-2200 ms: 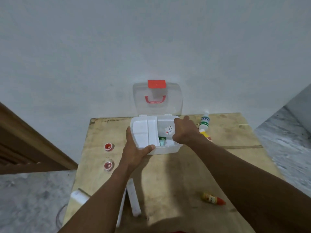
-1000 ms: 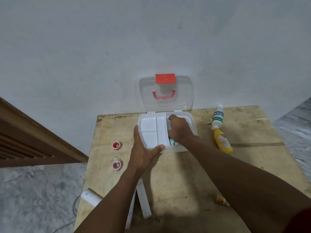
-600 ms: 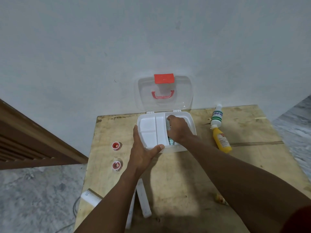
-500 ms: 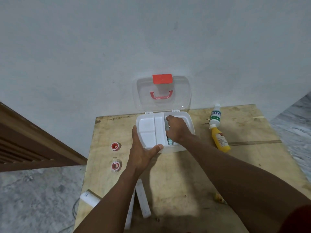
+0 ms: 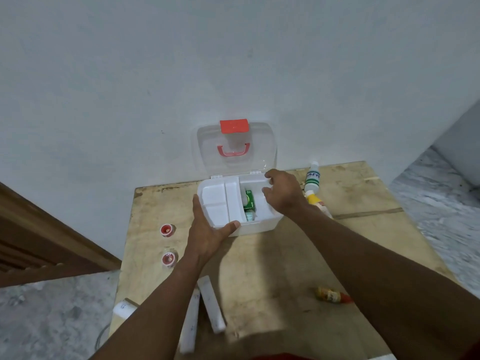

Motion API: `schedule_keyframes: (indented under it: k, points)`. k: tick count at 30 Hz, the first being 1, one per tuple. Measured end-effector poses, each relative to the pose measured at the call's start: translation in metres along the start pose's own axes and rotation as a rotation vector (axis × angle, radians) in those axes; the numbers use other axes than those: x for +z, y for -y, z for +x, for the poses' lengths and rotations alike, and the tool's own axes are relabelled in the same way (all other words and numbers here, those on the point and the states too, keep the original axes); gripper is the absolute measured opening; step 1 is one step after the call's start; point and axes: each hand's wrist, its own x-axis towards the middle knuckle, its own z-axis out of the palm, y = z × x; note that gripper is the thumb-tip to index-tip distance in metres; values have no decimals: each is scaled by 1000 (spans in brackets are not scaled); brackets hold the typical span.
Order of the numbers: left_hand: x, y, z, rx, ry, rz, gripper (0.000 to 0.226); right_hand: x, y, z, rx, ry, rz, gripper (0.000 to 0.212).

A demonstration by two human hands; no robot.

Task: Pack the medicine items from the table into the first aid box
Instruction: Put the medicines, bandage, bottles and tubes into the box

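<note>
White plastic first aid box (image 5: 257, 228), one, at rear centre of wooden desk (image 5: 272, 261), clear lid (image 5: 233, 162) raised against the wall, red latch and handle on it. In its right compartment: one green carton (image 5: 250, 199), and one pale item (image 5: 250, 216) just in front of it, kind not legible. At the box's front left corner, left hand (image 5: 207, 231) gripping, thumb over the front rim, fingers along the left wall. Over the right rear corner, right hand (image 5: 284, 194), fingers curled; whether holding anything, impossible to tell. On the desk outside the box:
- two small red round items (image 5: 166, 229), left of the left hand
- two white tubes (image 5: 211, 304) near the front edge, beside the left forearm
- one white block (image 5: 124, 307) at the front left corner
- one white bottle (image 5: 313, 178) with green label and one yellow bottle (image 5: 315, 201), just right of the right hand
- one small yellow-and-red bottle (image 5: 332, 297) beside the right forearm
</note>
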Motion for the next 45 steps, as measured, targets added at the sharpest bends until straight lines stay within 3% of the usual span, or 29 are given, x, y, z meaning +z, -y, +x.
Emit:
schedule_keyframes:
  k: [9,17,26,38,45]
  points:
    - [-5,-5,3,79,35,23,98,-32,-45,-33,189,-83,-59,42]
    - [2,5,3,41,-20,42,107,-24,-88,-31,178,-74,-212,41]
    - [2,12,6,6,-69,89,108,-16,-118,-8,260,141,-244,58]
    - [7,4,7,50,-63,79,93,-11,-136,10,176,180,-184,47]
    - [6,9,6,7,-57,97,103,-32,-133,9,106,243,-57,43]
